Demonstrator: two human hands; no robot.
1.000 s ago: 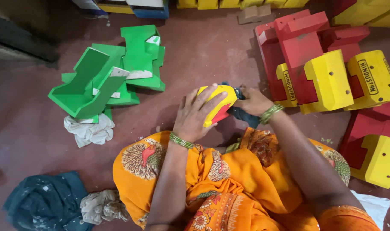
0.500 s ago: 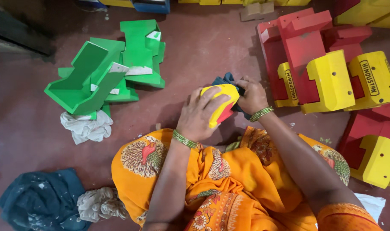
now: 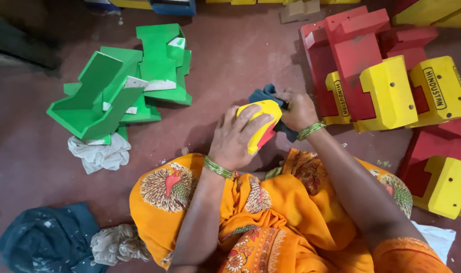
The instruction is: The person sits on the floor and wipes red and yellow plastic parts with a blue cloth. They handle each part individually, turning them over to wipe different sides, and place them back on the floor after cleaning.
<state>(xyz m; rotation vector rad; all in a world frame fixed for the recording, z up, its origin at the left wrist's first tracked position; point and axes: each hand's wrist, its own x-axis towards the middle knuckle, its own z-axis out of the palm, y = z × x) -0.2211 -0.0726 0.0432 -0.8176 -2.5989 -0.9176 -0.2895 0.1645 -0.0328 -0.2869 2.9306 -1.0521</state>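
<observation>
I sit on the floor in orange cloth. My left hand (image 3: 236, 137) is spread over a small yellow and red block (image 3: 261, 127) and holds it steady in front of my knees. My right hand (image 3: 297, 110) grips a dark blue rag (image 3: 265, 94) pressed against the block's far end. Both wrists carry green bangles.
Green wooden pieces (image 3: 120, 87) are piled at the left, with a white rag (image 3: 100, 153) below them. Red and yellow blocks (image 3: 377, 81) are stacked at the right. A dark blue cloth (image 3: 40, 238) and a pale rag (image 3: 118, 243) lie at the lower left on the maroon floor (image 3: 28, 151).
The block and both hands have shifted slightly away from my body, and the right hand has drawn the rag further over the block's far end.
</observation>
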